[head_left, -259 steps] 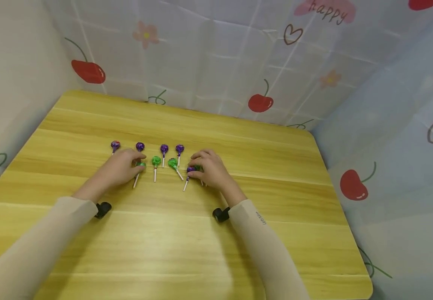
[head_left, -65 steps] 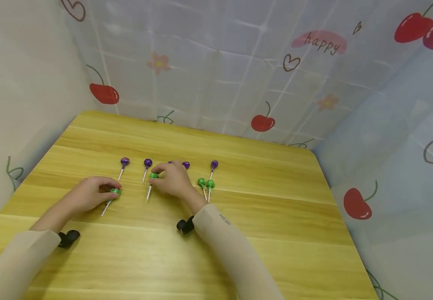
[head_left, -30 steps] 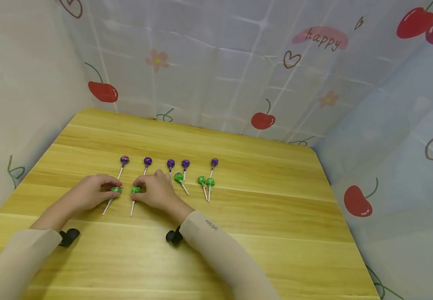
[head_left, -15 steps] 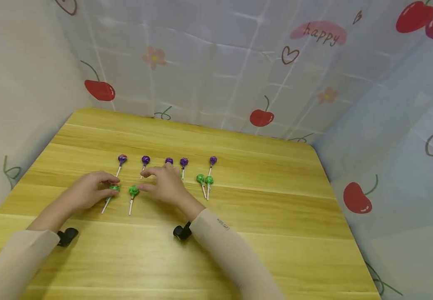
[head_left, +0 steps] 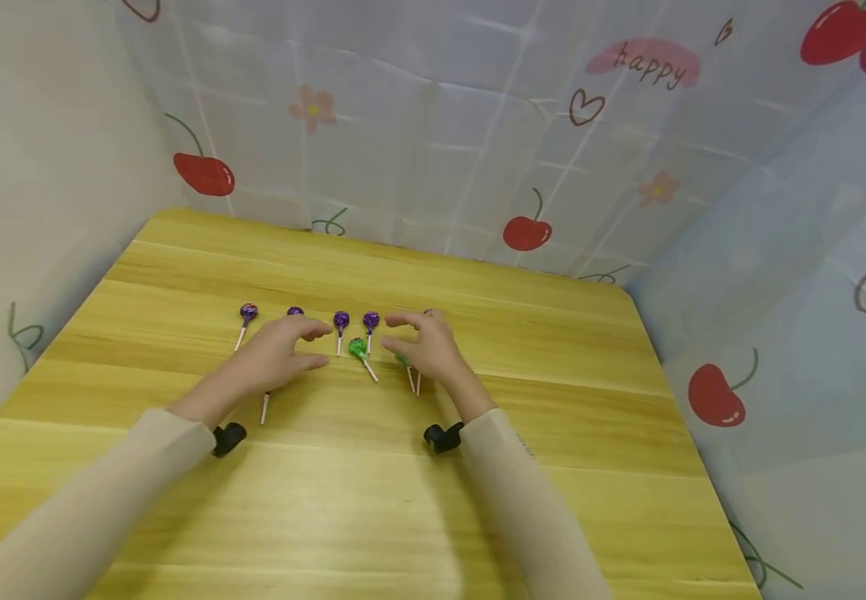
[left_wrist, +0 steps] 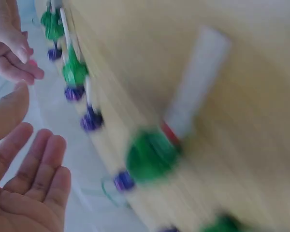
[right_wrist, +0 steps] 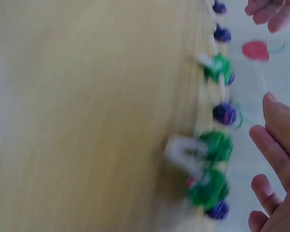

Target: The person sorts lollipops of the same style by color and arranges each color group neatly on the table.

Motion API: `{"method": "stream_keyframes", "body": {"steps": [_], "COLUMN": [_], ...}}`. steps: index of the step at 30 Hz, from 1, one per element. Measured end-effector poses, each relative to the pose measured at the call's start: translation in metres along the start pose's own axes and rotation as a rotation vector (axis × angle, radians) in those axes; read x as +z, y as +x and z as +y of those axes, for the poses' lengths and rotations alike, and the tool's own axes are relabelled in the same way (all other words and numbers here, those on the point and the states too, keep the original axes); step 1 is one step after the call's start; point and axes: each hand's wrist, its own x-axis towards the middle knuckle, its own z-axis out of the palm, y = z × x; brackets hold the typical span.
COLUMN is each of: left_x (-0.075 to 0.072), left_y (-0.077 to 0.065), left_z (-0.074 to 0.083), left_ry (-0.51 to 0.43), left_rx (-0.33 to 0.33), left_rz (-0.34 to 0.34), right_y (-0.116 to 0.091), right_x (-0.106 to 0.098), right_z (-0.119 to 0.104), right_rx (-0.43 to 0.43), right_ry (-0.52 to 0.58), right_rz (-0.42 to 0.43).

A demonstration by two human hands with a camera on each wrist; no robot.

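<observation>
Wrapped lollipops lie in two rough rows, purple ones behind and green ones in front. My left hand [head_left: 271,354] hovers with fingers apart and nothing in them, covering part of the left side. Below it, in the left wrist view, a blurred green lollipop [left_wrist: 152,154] lies with its white stick toward me. My right hand [head_left: 433,354], fingers parted and holding nothing, is above a pair of green lollipops [right_wrist: 208,188], whose heads it mostly hides in the head view. Between both hands lie a tilted green lollipop [head_left: 358,348] and two purple lollipops [head_left: 341,319].
The wooden table [head_left: 372,500] extends in front of and to the right of the lollipops. Behind it hangs a white curtain [head_left: 402,150] printed with cherries, with walls at both sides. Another purple lollipop [head_left: 248,311] lies at the far left of the back row.
The right hand has let go of a green lollipop at the left and moved right. The left hand has left the leftmost green lollipop and shifted right toward the middle.
</observation>
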Motion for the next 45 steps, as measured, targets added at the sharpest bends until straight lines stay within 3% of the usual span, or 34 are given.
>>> {"method": "stream_keyframes", "body": {"steps": [6,12,25,45], "left_x": [0.025,0.036,0.042,0.050], "left_y": [0.037,0.055,0.065,0.070], "left_z": [0.014,0.017,0.016,0.019], "left_ry": [0.074,0.119,0.147,0.116], "left_rx": [0.028,-0.002,0.011,-0.066], "left_rz": [-0.032,-0.028,-0.025,-0.090], "right_y": [0.001,0.001,0.000,-0.003], "right_x": [-0.006,-0.005,-0.005,0.001], "right_z": [0.027,0.031,0.032,0.033], "right_rx": [0.022,0.031,0.010,0.036], "right_ry": [-0.038,-0.082,-0.140,-0.143], "right_rz": [-0.006,-0.010,-0.029,-0.027]}}
